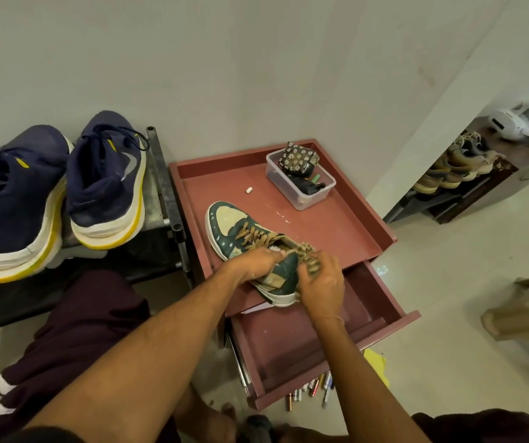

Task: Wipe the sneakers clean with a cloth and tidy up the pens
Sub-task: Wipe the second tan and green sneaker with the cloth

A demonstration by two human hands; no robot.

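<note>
Left hand (256,263) is gripping the sneaker (241,231) at its collar, fingers curled over the near side. The right hand (322,284), just beside it, is curling round the heel end, where the loose laces (311,265) are bunching under its fingers. I cannot tell whether a cloth is tucked in either hand; none is showing.

The sneaker is lying on the red surface (225,183) with its toe pointing away from the hands and its heel hanging over the near edge, above the open drawer (288,346). The pens (314,388) are lying scattered on the floor, below the right forearm and under the drawer front.

For the wiping to go well, the left hand is probably best kept clamping the collar so the shoe is not sliding. The right hand would be drawing the laces clear and rubbing from heel toward toe, along the white sole edge, where dirt tends to collect. Pulling the heel fully onto the surface would be guarding against a tip into the drawer.

Far left of the hands, two navy sneakers (103,187) are sitting on a rack; one is bearing a curved grey side mark, seemingly a brand logo. Beyond the hands, a clear box (308,199) is holding a daisy-print pouch (298,156). No writing is reading clearly anywhere.
</note>
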